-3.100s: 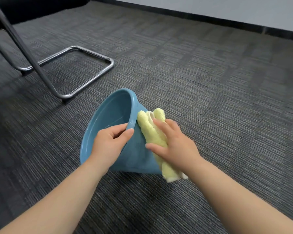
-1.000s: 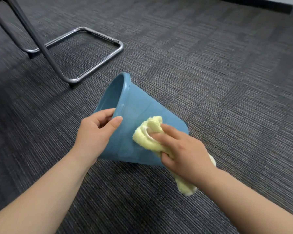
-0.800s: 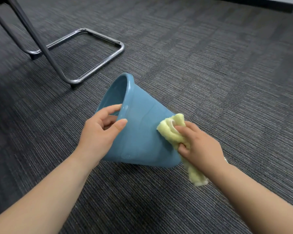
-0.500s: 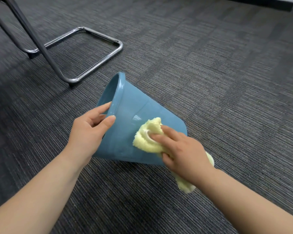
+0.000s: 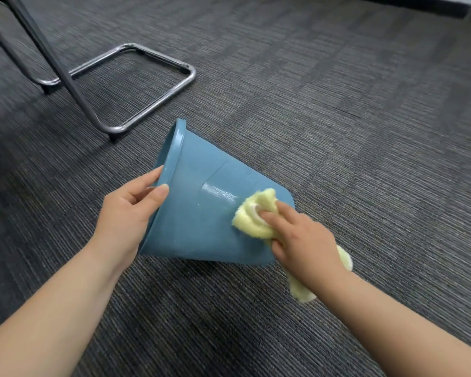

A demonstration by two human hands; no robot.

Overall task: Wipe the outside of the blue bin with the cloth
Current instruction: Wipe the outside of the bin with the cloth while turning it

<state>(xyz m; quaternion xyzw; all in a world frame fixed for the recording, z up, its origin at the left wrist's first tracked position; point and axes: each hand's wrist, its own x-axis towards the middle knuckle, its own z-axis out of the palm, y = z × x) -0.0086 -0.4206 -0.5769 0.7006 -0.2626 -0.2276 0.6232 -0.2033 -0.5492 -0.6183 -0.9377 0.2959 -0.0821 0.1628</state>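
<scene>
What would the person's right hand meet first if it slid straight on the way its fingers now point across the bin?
The right hand points up and left along the blue bin, pressing the yellow cloth ahead of it. Going on, it would probably reach the raised rim first; the left hand sits lower.

floor: dark grey carpet (image 5: 337,110) with thin stripes in patchwork tiles, fills pretty much everything we see
furniture: chrome tube chair base (image 5: 136,85) far left, dark slanted legs (image 5: 52,58) going up out of view
wall: dark baseboard (image 5: 433,5) along the top right, with a sliver of pale wall above it
light: soft and even
</scene>
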